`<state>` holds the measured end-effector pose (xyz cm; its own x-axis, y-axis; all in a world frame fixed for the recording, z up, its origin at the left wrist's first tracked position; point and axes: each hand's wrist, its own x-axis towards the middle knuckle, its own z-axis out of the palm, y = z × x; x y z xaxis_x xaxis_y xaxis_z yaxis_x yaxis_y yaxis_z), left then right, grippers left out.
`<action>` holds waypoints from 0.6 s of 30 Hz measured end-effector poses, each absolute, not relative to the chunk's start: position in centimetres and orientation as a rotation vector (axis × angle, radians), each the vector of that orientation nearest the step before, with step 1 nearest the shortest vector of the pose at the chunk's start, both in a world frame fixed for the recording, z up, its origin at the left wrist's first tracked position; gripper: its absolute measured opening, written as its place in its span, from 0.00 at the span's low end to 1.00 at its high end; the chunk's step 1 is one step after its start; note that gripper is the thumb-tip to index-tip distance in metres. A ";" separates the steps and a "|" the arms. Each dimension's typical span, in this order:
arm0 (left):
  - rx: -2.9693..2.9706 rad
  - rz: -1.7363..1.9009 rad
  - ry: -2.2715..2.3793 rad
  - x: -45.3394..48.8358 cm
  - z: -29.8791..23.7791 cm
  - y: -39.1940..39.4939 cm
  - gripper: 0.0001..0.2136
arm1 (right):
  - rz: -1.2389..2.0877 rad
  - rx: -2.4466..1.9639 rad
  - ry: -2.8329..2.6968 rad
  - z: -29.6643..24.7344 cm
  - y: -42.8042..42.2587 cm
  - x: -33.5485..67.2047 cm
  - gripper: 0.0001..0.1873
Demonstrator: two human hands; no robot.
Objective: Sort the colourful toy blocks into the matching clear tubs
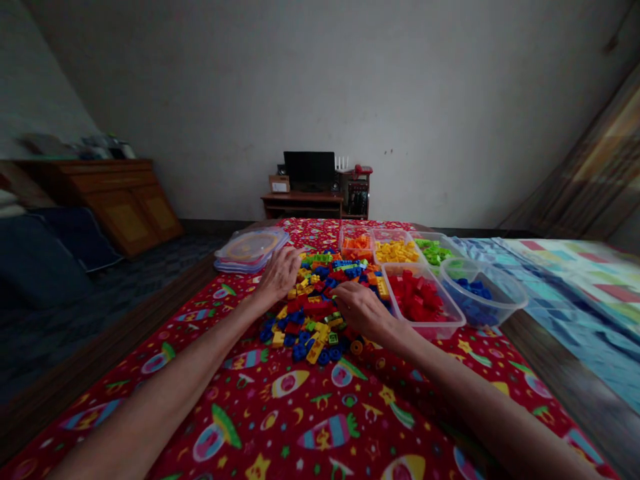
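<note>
A mixed pile of toy building bricks (311, 308) in red, yellow, blue, green and orange lies on the red patterned tablecloth (280, 413). My left hand (280, 273) rests at the pile's left edge, its fingers loosely bent and apart over the bricks; no brick shows in it. Reaching in from the right, my right hand (361, 308) has its fingers curled down on the middle of the pile. Its fingertips are close together beside red bricks; what they hold, if anything, is hidden.
Right of the pile stand clear plastic tubs of red (453, 319), blue (515, 300), yellow (395, 233), green (453, 240) and orange bricks (357, 248). Stacked lids (250, 251) lie at the left. A bed (565, 293) adjoins on the right; a monitor (309, 168) stands behind.
</note>
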<state>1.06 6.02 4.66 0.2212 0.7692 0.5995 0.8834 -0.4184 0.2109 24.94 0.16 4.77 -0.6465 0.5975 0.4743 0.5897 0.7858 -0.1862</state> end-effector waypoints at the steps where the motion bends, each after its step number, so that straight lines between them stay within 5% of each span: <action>1: -2.307 -0.950 -1.635 0.1 4.6 7.2 0.24 | 0.021 -0.868 -2.451 4.7 0.1 24.8 0.09; 9: -2.525 -0.712 -1.890 -0.3 3.6 12.6 0.25 | 0.041 -0.821 -2.383 5.1 0.6 25.2 0.10; 18: -2.741 -0.910 -1.639 2.8 5.2 6.7 0.25 | 0.034 -0.826 -2.250 8.0 1.4 27.6 0.11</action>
<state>2.79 6.74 5.20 0.3676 0.8571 0.3609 0.7593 -0.5006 0.4156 27.59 1.37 8.03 -0.5291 0.5708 0.6278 0.5516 0.7936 -0.2567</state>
